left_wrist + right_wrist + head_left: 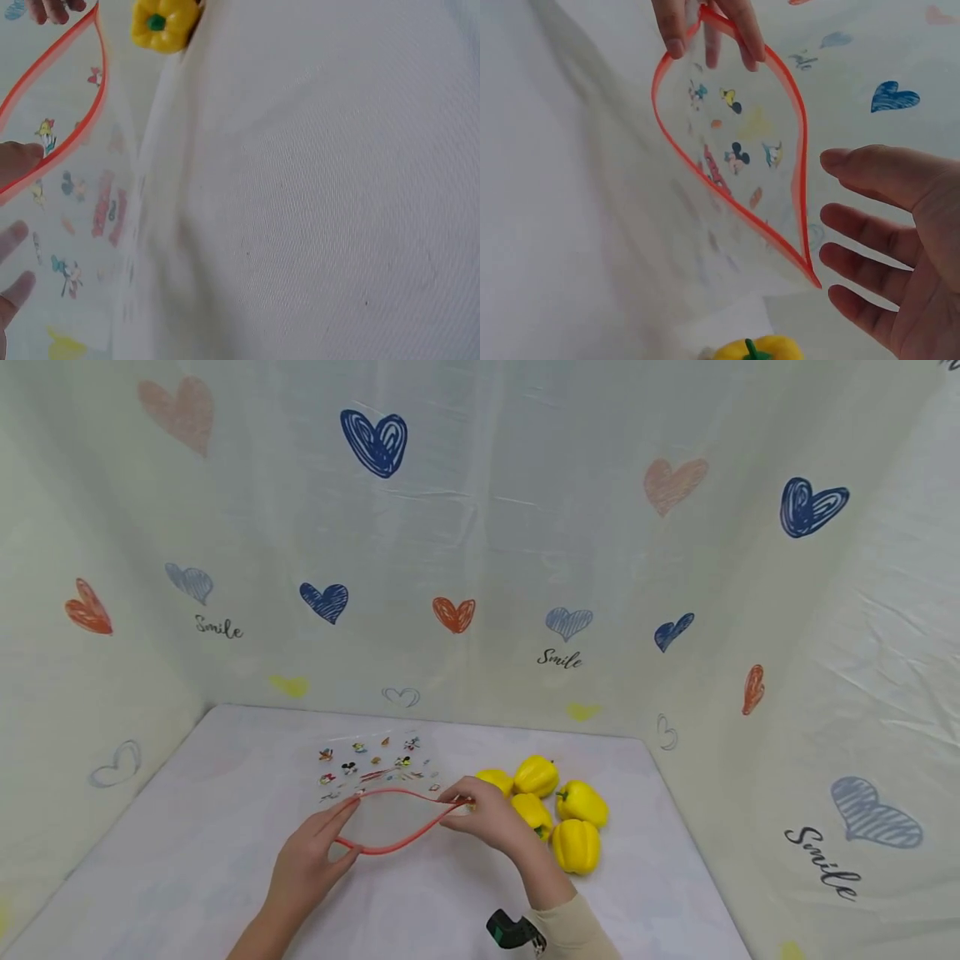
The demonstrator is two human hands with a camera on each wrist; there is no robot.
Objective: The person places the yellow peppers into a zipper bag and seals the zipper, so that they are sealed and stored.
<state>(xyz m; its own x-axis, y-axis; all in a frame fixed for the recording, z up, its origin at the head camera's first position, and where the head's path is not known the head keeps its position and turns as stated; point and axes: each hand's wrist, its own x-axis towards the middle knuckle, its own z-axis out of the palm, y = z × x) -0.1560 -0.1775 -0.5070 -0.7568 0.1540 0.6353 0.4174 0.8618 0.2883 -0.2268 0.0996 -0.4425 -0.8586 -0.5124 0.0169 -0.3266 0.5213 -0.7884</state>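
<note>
A clear plastic zip bag (378, 772) printed with small cartoon figures hangs over the table, its red rim (805, 150) spread apart into a wide oval mouth. At one end of that mouth my left hand (306, 864) grips the rim, with the fingertips (676, 46) and thumb on it. My right hand (483, 814) is beside the bag's opposite corner. In the right wrist view this right hand (900, 240) has its fingers loosely extended, with a small gap between them and the corner. Several yellow bell peppers (576, 846) lie on the table just right of my right hand.
The white table (187, 827) is enclosed by pale curtains (480, 527) printed with hearts and the word Smile. One pepper (165, 24) shows near the bag's corner in the left wrist view. A dark wrist device (513, 931) sits at my right sleeve.
</note>
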